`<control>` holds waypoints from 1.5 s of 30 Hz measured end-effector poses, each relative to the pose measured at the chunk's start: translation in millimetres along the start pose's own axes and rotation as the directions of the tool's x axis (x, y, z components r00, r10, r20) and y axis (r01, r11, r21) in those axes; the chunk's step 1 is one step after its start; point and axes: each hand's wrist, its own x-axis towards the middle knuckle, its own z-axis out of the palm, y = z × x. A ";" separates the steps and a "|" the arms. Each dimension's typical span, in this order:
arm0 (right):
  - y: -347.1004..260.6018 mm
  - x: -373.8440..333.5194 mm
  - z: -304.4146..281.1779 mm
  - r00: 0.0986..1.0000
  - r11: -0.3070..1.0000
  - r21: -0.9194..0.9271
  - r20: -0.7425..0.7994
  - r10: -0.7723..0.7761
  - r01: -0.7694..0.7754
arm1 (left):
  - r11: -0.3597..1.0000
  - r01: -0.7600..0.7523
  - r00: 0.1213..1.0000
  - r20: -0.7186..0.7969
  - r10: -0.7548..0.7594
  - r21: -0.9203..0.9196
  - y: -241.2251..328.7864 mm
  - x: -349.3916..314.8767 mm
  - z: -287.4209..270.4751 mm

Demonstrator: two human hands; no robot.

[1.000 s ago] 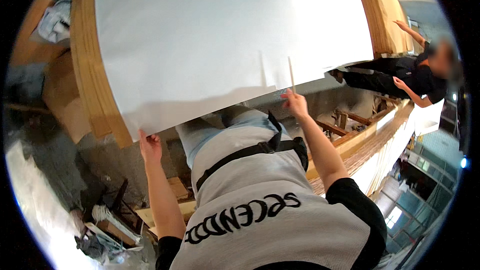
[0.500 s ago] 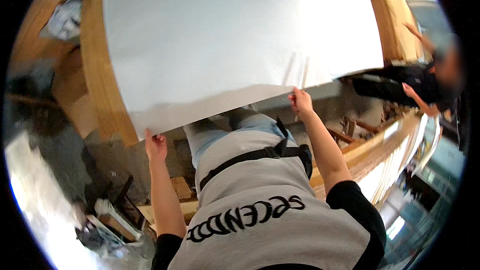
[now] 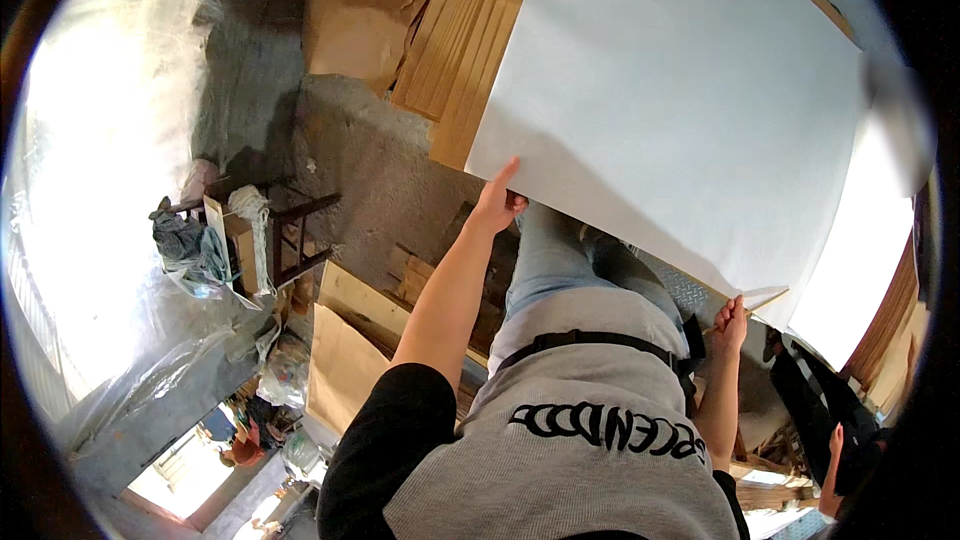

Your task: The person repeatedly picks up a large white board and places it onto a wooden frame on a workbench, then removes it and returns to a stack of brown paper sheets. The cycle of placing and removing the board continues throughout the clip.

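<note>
A large white sheet (image 3: 680, 110) lies across a stack of wooden boards, its near edge toward my body. My left hand (image 3: 498, 202) is at this edge close to the left corner, index finger stretched over the top and the other fingers curled at the rim; it appears to hold the sheet. Farther right, my right hand (image 3: 730, 320) is closed at the edge, pinching a thin wooden stick (image 3: 768, 298) whose tip points right over the sheet. Whether it also grips the sheet cannot be made out.
Left of the sheet are stacked boards (image 3: 470, 40) and brown paper (image 3: 365, 10). A dark stool frame (image 3: 300, 230) and a cluttered box (image 3: 240, 240) stand on the floor. Light panels (image 3: 350, 360) lie beside my left arm. Another person's hand (image 3: 836, 440) shows at lower right.
The view has swung left, so the sheet and my hands appear farther right. My left hand sits a little farther from the sheet's corner. The stick in my right hand now slants rightward.
</note>
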 end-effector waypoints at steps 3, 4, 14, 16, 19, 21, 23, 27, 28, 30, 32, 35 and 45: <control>-7.7 -9.4 10.6 0.999 1.000 0.024 0.039 0.006 -0.007 | 0.999 -0.009 0.999 -0.040 0.011 0.043 -1.1 0.4 11.4; -10.3 -13.1 15.3 0.999 0.999 0.037 0.034 0.024 -0.025 | 0.998 -0.014 0.997 -0.070 0.018 0.058 -0.9 2.1 12.1; -29.6 -28.4 50.1 0.990 0.991 0.017 -0.049 0.133 -0.132 | 0.976 -0.048 0.960 -0.260 0.104 0.213 6.6 -1.9 14.3; -23.1 -19.5 46.3 0.990 0.997 -0.029 -0.120 0.067 -0.071 | 0.957 -0.002 0.947 -0.307 0.094 0.290 18.8 -11.2 27.5; -24.4 -23.2 62.7 0.950 0.989 -0.112 -0.306 0.058 -0.096 | 0.934 -0.125 0.913 -0.329 0.240 0.334 43.3 -35.8 54.0; -28.1 -38.2 73.1 0.943 0.983 -0.159 -0.332 0.036 -0.094 | 0.894 -0.323 0.867 -0.281 0.411 0.311 66.3 -51.5 87.9; -31.5 -60.7 84.8 0.938 0.996 -0.041 -0.334 -0.093 0.084 | 0.816 -0.289 0.907 -0.131 0.401 0.500 113.2 -34.2 83.8; -63.9 -112.5 117.1 0.876 0.960 0.147 -0.460 -0.145 0.237 | 0.518 -0.641 0.762 0.389 0.517 0.567 157.0 -95.5 241.4; -62.7 -131.4 104.4 0.904 0.943 0.169 -0.375 -0.206 0.286 | 0.516 -0.728 0.685 0.472 0.554 0.451 171.1 -81.8 259.8; -65.1 -164.9 90.0 0.909 0.934 0.159 -0.329 -0.256 0.321 | 0.695 -0.671 0.654 0.646 0.393 0.257 185.8 -72.7 318.5; -86.5 -215.6 84.4 0.903 0.929 0.123 -0.310 -0.298 0.349 | 0.600 -0.770 0.496 0.796 0.348 0.217 155.6 -95.5 385.7; -107.0 -264.1 57.8 0.832 0.799 0.303 -0.393 -0.391 0.519 | 0.596 -0.797 0.289 0.927 0.237 0.096 105.7 -137.7 476.1; -103.1 -521.8 -73.0 0.231 0.216 0.134 -0.818 -0.527 0.967 | 0.808 -0.581 -0.310 0.945 -0.104 -0.102 -97.2 -389.2 646.3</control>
